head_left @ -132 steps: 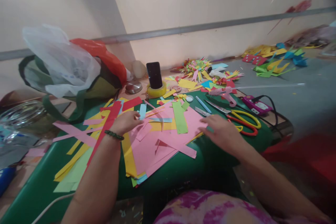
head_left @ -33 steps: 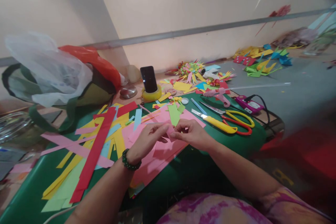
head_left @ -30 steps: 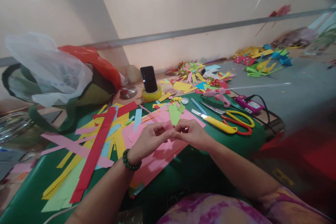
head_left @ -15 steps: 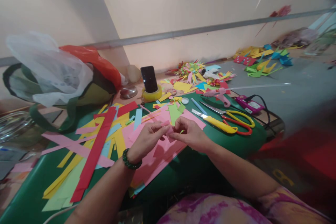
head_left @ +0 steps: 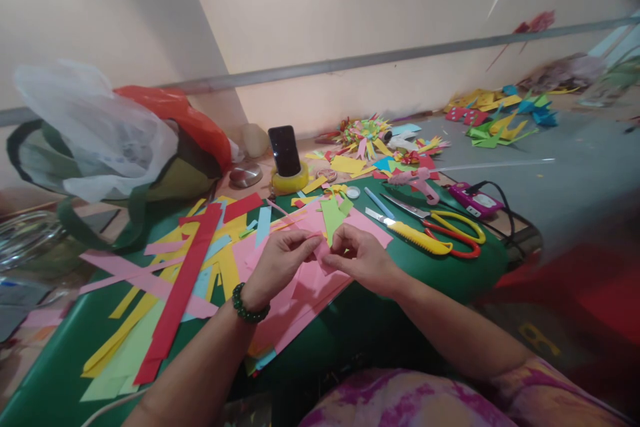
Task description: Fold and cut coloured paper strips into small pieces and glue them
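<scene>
Between the fingertips of both hands is a small piece of pink paper (head_left: 321, 252). My left hand (head_left: 286, 260), with a green bead bracelet at the wrist, pinches it from the left. From the right, my right hand (head_left: 361, 255) pinches its other side, thumb and forefinger closed. Beneath the hands lie larger pink paper sheets (head_left: 305, 310) on a green padded surface (head_left: 380, 330). Light green paper strips (head_left: 331, 217) lie just beyond the fingertips. Exactly how the held piece is folded is too small to make out.
To the right lie a yellow utility knife (head_left: 420, 237), scissors (head_left: 457, 227) and a pink glue gun (head_left: 417, 181). Coloured paper strips (head_left: 183, 287) spread on the left. Behind stand a phone (head_left: 284, 150) on a yellow tape roll (head_left: 291, 180) and a bag (head_left: 185, 170).
Both hands stay in nearly the same place. The pink piece between the fingertips has turned slightly, and the left fingers have shifted a little.
</scene>
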Action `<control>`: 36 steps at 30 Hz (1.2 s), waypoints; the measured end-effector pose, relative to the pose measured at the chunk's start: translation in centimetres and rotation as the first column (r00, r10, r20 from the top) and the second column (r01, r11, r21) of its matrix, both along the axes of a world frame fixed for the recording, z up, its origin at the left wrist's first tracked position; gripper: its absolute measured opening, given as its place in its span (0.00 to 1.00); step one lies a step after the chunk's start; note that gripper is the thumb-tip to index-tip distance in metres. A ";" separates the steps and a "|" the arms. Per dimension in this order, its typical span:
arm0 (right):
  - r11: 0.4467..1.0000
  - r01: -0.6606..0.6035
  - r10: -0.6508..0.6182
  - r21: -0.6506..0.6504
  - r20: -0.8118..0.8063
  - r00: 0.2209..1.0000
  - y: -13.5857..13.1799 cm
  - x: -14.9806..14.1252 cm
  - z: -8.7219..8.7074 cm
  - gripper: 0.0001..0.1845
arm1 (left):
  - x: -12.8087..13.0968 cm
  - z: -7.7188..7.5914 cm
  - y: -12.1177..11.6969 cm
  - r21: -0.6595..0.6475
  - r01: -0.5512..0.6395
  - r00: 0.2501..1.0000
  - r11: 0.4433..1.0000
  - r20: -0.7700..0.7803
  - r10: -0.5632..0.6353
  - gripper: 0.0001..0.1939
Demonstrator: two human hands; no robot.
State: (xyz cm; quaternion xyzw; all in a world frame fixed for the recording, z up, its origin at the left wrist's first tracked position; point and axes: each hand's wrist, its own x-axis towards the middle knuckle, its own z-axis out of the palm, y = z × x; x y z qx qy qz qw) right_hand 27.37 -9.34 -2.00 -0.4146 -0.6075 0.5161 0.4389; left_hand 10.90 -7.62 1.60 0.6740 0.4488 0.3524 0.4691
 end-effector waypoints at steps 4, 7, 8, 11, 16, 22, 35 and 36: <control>0.974 0.005 -0.082 0.226 0.333 0.939 0.5 2.2 0.8 0.12 | -0.4 0.2 0.3 0.034 -0.050 0.999 0.998 0.004 0.050 0.17; 0.899 0.121 -0.404 0.422 0.689 0.601 1.2 5.7 0.9 0.09 | -1.2 0.3 0.8 0.017 -0.129 0.991 0.991 0.029 0.128 0.17; 0.884 0.157 -0.462 0.440 0.778 0.426 1.5 6.9 0.6 0.10 | -1.6 0.3 1.0 0.003 -0.154 0.987 0.988 0.044 0.153 0.17; 0.925 0.179 -0.349 0.335 0.936 0.050 2.0 10.0 -0.4 0.14 | -2.3 0.4 1.4 -0.005 -0.216 0.973 0.976 0.081 0.215 0.17; 0.953 0.214 -0.229 0.214 0.972 0.049 1.0 12.2 -0.5 0.13 | -2.5 1.1 1.2 0.058 -0.207 0.978 0.977 0.030 0.206 0.19; 0.875 -0.035 -0.422 0.483 0.795 0.437 -2.4 10.9 2.2 0.13 | -2.3 0.9 1.1 0.069 -0.141 0.989 0.988 0.063 0.137 0.19; 0.945 -0.137 -0.117 0.299 0.694 0.711 -2.1 9.6 3.8 0.22 | -2.4 0.0 1.3 0.156 -0.121 0.992 0.980 0.041 0.116 0.18; 0.940 -0.158 -0.108 0.304 0.700 0.706 -2.1 9.6 3.8 0.22 | -2.3 0.0 1.2 0.161 -0.110 0.994 0.981 0.034 0.106 0.18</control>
